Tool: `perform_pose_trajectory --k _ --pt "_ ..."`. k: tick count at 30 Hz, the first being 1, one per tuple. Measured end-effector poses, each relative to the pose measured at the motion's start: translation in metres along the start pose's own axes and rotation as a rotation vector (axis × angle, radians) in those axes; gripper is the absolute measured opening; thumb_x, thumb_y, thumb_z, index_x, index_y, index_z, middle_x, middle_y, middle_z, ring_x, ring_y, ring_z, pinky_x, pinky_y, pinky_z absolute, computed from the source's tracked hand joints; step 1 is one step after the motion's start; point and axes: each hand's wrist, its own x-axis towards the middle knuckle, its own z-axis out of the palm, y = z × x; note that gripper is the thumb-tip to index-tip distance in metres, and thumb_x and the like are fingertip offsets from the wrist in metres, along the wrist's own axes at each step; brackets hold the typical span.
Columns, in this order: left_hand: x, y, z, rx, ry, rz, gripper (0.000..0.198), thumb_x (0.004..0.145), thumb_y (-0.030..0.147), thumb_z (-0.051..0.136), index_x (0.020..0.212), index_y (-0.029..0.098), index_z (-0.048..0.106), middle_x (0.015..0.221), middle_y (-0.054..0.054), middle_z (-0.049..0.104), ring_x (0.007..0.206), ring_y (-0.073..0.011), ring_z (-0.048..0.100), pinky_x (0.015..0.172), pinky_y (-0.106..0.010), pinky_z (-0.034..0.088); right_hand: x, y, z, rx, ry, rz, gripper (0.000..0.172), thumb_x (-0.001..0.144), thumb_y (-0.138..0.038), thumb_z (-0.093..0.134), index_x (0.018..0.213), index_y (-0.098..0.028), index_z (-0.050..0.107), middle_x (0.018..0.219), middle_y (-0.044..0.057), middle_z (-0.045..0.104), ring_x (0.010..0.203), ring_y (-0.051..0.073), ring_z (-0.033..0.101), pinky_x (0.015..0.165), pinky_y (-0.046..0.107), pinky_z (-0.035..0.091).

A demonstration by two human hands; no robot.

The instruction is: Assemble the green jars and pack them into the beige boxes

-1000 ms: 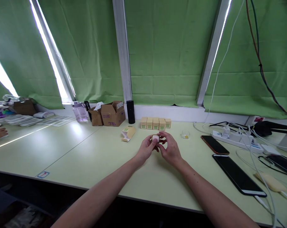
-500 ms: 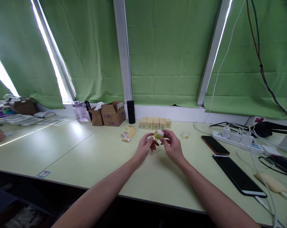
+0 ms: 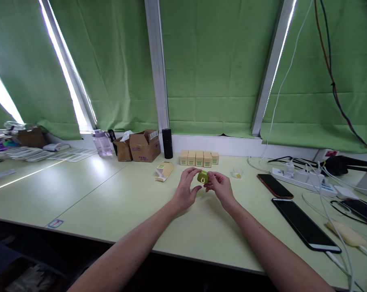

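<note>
A small, glossy green rounded case (image 3: 203,177) with a pale loop on its front is held up above the table. My right hand (image 3: 221,188) pinches its right side between thumb and fingers. On the other side, my left hand (image 3: 186,190) has its fingertips at the case's upper left edge, thumb spread away below. I cannot tell if those fingertips touch it. Beyond my hands, several small tan boxes (image 3: 199,158) with green labels stand in a row. An opened tan carton (image 3: 164,171) lies to the left of them.
A small clear dish (image 3: 237,173) with something yellow stands to the right. Farther right are a phone (image 3: 275,185), a tablet (image 3: 306,224), a power strip (image 3: 305,181) and loose cables. A black cylinder (image 3: 167,143), cardboard boxes (image 3: 145,147) and a purple bottle (image 3: 102,142) line the back left.
The case has turned; its plain green face with the loop shows now, and the white-pink part seen before is hidden. My left thumb has moved away from it.
</note>
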Motion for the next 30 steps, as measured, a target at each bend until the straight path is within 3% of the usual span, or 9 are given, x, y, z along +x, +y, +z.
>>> perform_pose_trajectory --k 5,13,17,20,23,25,28,30 --pt "-0.001 -0.004 0.001 0.068 -0.023 0.05 0.064 0.091 0.012 0.064 0.149 0.032 0.048 0.145 -0.013 0.047 0.135 -0.0321 0.048 0.111 -0.056 0.049 -0.002 -0.001 0.002 -0.032 -0.001 0.027 0.063 0.067 -0.077 0.08 0.079 -0.015 0.072 0.064 0.005 0.069 0.051 0.017 0.065 0.042 0.027 0.053" --pt "0.0 -0.007 0.001 0.073 0.004 0.051 0.051 0.092 0.016 0.066 0.141 0.028 0.058 0.133 -0.013 0.055 0.125 -0.0297 0.056 0.106 -0.052 0.053 -0.005 -0.002 0.003 -0.153 -0.048 0.036 0.066 0.069 -0.083 0.073 0.069 -0.017 0.069 0.049 0.003 0.062 0.041 0.014 0.054 0.039 0.025 0.044" --pt "0.001 -0.009 0.002 0.034 0.025 -0.025 0.043 0.088 0.019 0.072 0.13 0.025 0.064 0.125 -0.012 0.061 0.122 -0.029 0.058 0.105 -0.05 0.052 -0.003 0.002 0.0 -0.18 -0.072 0.036 0.068 0.071 -0.085 0.069 0.066 -0.017 0.067 0.054 0.005 0.066 0.042 0.014 0.053 0.039 0.025 0.04" --pt "0.003 -0.009 0.003 -0.028 0.047 -0.119 0.04 0.084 0.02 0.077 0.122 0.024 0.068 0.122 -0.011 0.064 0.116 -0.0276 0.061 0.101 -0.048 0.053 0.004 0.008 -0.008 -0.247 -0.05 0.041 0.067 0.078 -0.083 0.064 0.075 -0.016 0.07 0.058 0.006 0.068 0.045 0.015 0.054 0.042 0.025 0.039" --pt "0.005 -0.008 0.004 -0.097 0.085 -0.2 0.038 0.081 0.022 0.08 0.117 0.023 0.07 0.119 -0.01 0.067 0.107 -0.0257 0.063 0.093 -0.043 0.054 0.016 0.016 -0.024 -0.435 0.074 -0.057 0.057 0.087 -0.073 0.059 0.086 -0.017 0.074 0.063 0.005 0.069 0.053 0.017 0.058 0.052 0.028 0.045" --pt "0.007 -0.009 0.005 -0.147 0.123 -0.246 0.037 0.079 0.023 0.081 0.115 0.023 0.071 0.117 -0.01 0.069 0.102 -0.0239 0.063 0.089 -0.041 0.053 0.026 0.021 -0.04 -0.615 0.253 -0.147 0.046 0.087 -0.063 0.06 0.088 -0.019 0.074 0.069 0.004 0.07 0.059 0.019 0.061 0.059 0.031 0.048" --pt "0.008 -0.013 0.005 -0.222 0.166 -0.33 0.034 0.079 0.028 0.081 0.112 0.022 0.073 0.116 -0.009 0.07 0.094 -0.0203 0.064 0.087 -0.038 0.054 0.039 0.025 -0.066 -0.696 0.437 -0.149 0.038 0.085 -0.05 0.061 0.103 -0.018 0.072 0.082 0.007 0.072 0.071 0.024 0.063 0.069 0.037 0.05" --pt "0.009 -0.016 0.006 -0.269 0.171 -0.394 0.034 0.08 0.032 0.08 0.111 0.021 0.073 0.117 -0.009 0.071 0.091 -0.0192 0.064 0.086 -0.037 0.055 0.046 0.025 -0.083 -0.754 0.544 -0.13 0.039 0.084 -0.039 0.059 0.116 -0.018 0.067 0.098 0.011 0.072 0.089 0.029 0.064 0.082 0.043 0.05"
